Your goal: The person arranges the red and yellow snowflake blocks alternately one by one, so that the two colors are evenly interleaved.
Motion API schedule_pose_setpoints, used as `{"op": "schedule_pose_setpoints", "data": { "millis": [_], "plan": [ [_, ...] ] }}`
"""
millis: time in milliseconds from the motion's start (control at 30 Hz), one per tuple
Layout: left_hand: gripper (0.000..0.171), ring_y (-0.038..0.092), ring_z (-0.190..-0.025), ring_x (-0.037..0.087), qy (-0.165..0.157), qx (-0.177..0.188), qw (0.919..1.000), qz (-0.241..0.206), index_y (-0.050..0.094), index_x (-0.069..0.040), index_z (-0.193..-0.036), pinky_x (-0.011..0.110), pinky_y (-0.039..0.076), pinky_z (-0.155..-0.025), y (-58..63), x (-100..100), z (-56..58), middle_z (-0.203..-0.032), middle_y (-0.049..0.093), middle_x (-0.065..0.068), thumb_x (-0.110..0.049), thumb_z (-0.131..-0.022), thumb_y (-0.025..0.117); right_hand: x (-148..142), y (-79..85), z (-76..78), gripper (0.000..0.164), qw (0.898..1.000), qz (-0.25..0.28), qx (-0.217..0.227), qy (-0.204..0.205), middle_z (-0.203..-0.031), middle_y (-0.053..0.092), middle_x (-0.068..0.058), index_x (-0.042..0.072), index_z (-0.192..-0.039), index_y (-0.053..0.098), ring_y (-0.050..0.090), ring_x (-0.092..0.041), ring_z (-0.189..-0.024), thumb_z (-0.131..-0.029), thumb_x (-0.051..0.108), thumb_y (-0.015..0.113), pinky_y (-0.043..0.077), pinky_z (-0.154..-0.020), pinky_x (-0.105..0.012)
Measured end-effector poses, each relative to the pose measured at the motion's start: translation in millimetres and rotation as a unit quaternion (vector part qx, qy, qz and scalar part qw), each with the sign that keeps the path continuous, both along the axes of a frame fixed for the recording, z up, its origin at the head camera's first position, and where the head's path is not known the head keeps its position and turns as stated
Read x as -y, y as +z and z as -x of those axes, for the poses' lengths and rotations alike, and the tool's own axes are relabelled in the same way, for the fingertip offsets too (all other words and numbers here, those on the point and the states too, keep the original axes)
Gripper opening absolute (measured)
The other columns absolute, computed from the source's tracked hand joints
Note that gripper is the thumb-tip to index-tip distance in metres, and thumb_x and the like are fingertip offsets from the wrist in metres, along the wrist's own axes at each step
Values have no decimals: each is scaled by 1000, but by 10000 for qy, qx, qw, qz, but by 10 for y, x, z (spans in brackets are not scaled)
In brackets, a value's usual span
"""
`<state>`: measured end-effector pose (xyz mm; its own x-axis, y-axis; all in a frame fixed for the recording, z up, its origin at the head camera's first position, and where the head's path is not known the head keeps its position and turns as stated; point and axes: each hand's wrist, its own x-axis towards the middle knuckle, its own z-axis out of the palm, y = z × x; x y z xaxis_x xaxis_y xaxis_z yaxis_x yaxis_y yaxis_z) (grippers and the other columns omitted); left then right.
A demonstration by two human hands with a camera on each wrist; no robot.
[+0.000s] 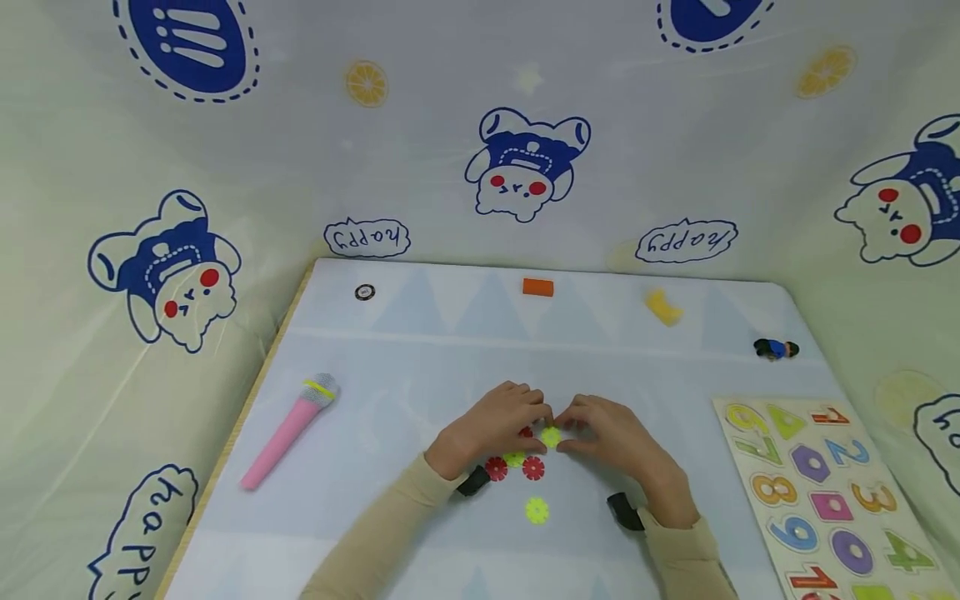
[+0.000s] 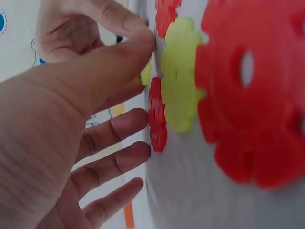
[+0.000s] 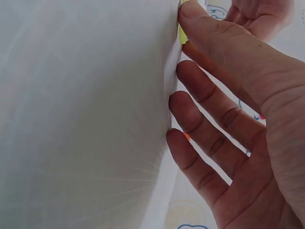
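Observation:
Both hands meet over the middle of the table at a yellow-green flower-shaped interlocking disc. My left hand pinches it from the left, thumb and index finger at its edge. From the right, my right hand holds the same disc between thumb and index finger; in the right wrist view the other fingers rest on the tabletop. Beside the left hand lie red flower discs and another yellow-green disc, partly covered by that hand. One more yellow-green disc lies apart, nearer the person.
A pink toy microphone lies at left, a number-and-shape puzzle board at right. Along the far side are a round black-and-white token, an orange block, a yellow piece and a small toy figure.

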<state>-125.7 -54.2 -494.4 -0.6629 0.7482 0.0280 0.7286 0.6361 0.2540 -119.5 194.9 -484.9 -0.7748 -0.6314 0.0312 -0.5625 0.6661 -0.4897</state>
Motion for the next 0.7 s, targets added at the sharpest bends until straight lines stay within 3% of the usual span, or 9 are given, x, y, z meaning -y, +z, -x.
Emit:
{"op": "schedule_pose_setpoints", "data": {
  "millis": [100,267,500,700],
  "plan": [
    [39,62,-106,10,117,38,9999,69,73,-23,-124,30,49,-104,30,-16,-21,-113,69,-9,-48,-96,84,-26,-13,-25,33,10000,46,-71,-29,-97,69,12,18,-110,83,63,-5,-87,-82,26,98,55,-79,-26],
    [43,60,-100,9,424,448,9979,180,72,-20,-120,31,49,-104,108,63,-58,-108,69,-8,-48,-92,88,-13,-31,-39,39,10000,46,-51,-26,-97,69,13,19,-114,82,65,-6,-91,-80,30,99,57,-82,-26],
    [31,62,-101,9,189,903,9957,113,76,-20,-118,33,48,-112,153,106,-35,-107,69,-7,-36,-95,88,-20,-36,-40,39,9999,-66,-104,-31,-94,67,14,20,-115,83,64,-5,-89,-81,28,98,56,-79,-25],
    [22,61,-96,9,261,924,9954,66,78,-19,-110,32,51,-106,187,159,-30,-103,69,-7,-29,-94,89,-9,-16,-35,39,10000,-8,-85,46,-96,69,13,21,-117,83,65,-6,-90,-82,28,98,57,-80,-26]
  ]
}}
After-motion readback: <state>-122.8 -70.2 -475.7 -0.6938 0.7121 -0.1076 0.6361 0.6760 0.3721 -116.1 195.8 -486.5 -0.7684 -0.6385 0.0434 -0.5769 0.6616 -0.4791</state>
